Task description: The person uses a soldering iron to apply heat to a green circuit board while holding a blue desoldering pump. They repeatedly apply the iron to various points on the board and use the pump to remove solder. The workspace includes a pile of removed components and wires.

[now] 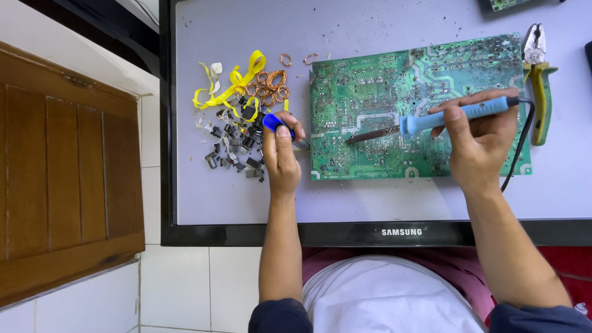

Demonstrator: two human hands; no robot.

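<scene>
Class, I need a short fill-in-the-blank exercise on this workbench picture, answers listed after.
1. The right hand holds a blue-handled soldering iron over the ____ circuit board.
2. The left hand grips a tool with a ____ handle.
3. The yellow-handled pliers lie to the board's ____.

Answers: green; blue; right

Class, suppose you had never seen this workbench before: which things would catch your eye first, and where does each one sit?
Most striking is the large green circuit board lying flat in the middle of the grey surface, with the right hand holding a blue-handled soldering iron whose tip touches it. At the board's left edge the left hand grips a blue-handled tool. Further left lies a heap of yellow tape, copper coils and small dark parts; yellow-handled pliers lie at the far right.
</scene>
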